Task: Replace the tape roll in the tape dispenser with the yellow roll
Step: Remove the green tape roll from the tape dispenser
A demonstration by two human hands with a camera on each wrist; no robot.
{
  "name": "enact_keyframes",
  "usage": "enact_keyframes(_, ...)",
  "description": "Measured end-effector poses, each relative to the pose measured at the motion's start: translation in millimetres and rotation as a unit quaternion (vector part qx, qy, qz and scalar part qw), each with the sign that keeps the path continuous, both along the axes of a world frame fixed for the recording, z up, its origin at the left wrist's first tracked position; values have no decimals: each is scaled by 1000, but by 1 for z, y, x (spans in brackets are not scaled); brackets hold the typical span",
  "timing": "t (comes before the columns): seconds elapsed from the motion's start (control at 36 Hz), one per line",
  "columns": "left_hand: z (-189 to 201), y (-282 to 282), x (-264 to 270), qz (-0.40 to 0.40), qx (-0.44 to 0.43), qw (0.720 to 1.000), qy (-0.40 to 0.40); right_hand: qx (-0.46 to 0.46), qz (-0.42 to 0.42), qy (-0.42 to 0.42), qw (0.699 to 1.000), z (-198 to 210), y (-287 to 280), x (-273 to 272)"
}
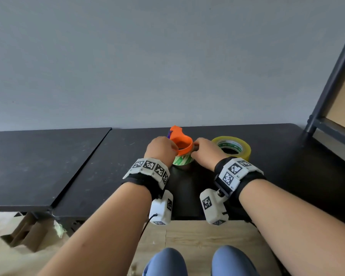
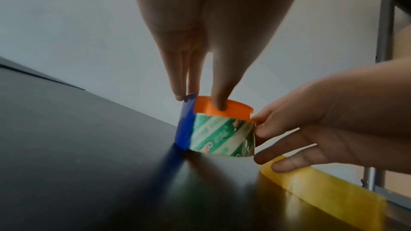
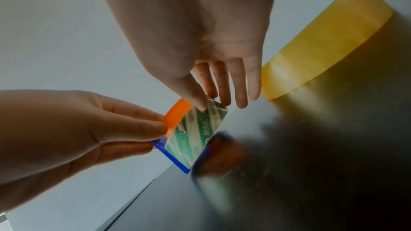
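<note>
The orange tape dispenser [image 1: 181, 143] stands on the black table [image 1: 88, 166] with a green-and-white tape roll [image 1: 182, 160] seated in it. A blue plate [image 2: 184, 126] runs down the dispenser's left side. My left hand [image 1: 172, 146] pinches the dispenser from the left, thumb on the orange rim [image 2: 222, 110] and fingers [image 2: 180, 94] on the blue plate's top. From the right, my right hand [image 1: 194, 148] pinches the green roll [image 3: 198, 133], its thumb [image 3: 200, 106] on the printed face. The yellow roll [image 1: 232, 147] lies flat just right of my right hand, untouched.
A second black tabletop [image 1: 38, 166] adjoins on the left, with a grey wall behind both. A dark metal shelf frame [image 1: 337, 76] stands at the right edge. Folded cardboard [image 1: 24, 232] lies on the floor below left, and my knees [image 1: 165, 261] are near the table's front edge.
</note>
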State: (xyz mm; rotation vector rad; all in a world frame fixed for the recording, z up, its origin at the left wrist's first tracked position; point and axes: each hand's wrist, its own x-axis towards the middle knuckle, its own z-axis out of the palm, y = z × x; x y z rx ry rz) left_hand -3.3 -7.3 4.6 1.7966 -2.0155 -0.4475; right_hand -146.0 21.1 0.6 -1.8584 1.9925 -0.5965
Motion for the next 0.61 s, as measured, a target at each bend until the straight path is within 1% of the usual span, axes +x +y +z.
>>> enact_keyframes(0.08, 3, 4, -1, -17, -9, 1000, 20, -31, -9, -17, 999, 5, -2, -3)
enact_keyframes(0.17, 1, 6, 1, -23, -19, 998, 61, -75, -19, -48, 996, 8, -4, -6)
enact_keyframes(0.28, -6, 3, 1, -24, -2, 993, 113, -106, -44, -97, 989, 8, -7, -7)
enact_keyframes(0.33, -9, 3, 1, -27, 3, 992, 126, -103, -59, -114, 986, 8, -7, -6)
enact_keyframes(0.39, -12, 2, 1, -36, 14, 991, 129, -86, -60, -108, 989, 8, -8, -4)
enact_keyframes(0.53, -13, 2, 2, -59, 42, 992, 108, -75, -32, -97, 992, 5, -9, 2)
enact_keyframes(0.61, -9, 1, 5, -52, 35, 989, 137, -68, -25, -96, 993, 3, -9, 3)
